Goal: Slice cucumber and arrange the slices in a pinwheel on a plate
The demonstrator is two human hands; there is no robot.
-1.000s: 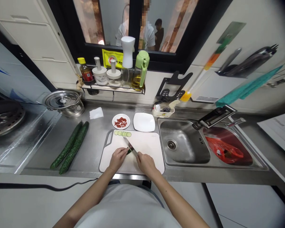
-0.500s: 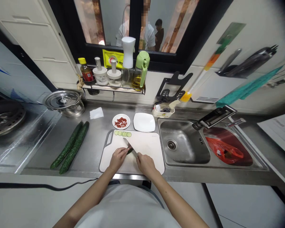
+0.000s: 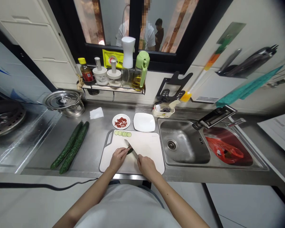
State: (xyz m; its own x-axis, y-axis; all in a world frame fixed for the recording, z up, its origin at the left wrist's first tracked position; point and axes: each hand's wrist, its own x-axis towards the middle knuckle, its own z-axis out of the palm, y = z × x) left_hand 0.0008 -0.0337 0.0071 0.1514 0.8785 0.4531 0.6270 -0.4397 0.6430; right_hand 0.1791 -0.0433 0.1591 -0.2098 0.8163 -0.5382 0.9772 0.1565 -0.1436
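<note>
My right hand (image 3: 146, 165) is closed around the handle of a kitchen knife (image 3: 132, 150), its blade slanting up and left over the white cutting board (image 3: 151, 145). Closed fingers of my left hand (image 3: 118, 158) pinch a dark green piece of cucumber (image 3: 129, 150) close beside the blade. The hand and knife partly hide that piece. Along the board's upper left edge lies an overlapping row of pale cucumber slices (image 3: 122, 133).
Two whole cucumbers (image 3: 72, 147) lie left of the board. Behind it stand a plate of small red pieces (image 3: 121, 122) and a white square plate (image 3: 144, 122). A lidded steel pot (image 3: 65, 104) is at back left; the sink (image 3: 185, 148) is on the right.
The knife and my right hand have shifted slightly to the right. My left hand and the cucumber piece stay in about the same place.
</note>
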